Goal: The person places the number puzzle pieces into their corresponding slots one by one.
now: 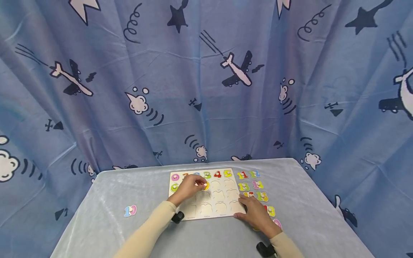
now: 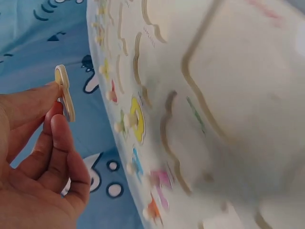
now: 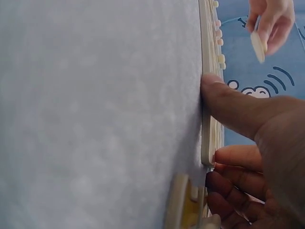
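Observation:
My left hand (image 1: 190,185) pinches a number puzzle piece (image 2: 66,93) between thumb and fingertips, raised above the pegged puzzle board (image 1: 197,216). The piece shows edge-on in the left wrist view, its face yellowish where visible; I cannot tell its number. At the board's near right corner rests my right hand (image 1: 255,212), its thumb (image 3: 228,98) on the near edge and its fingers along the right side. Number pieces with knobs, such as the red 4 (image 1: 217,174), fill the board's far row and part of the second row.
A blue and pink 10 piece (image 1: 130,211) lies alone on the grey cloth to the left. Several two-digit pieces, among them the 11 (image 1: 242,175) and the 13 (image 1: 243,186), lie right of the board, some partly behind my right hand. A patterned blue curtain (image 1: 206,82) hangs behind.

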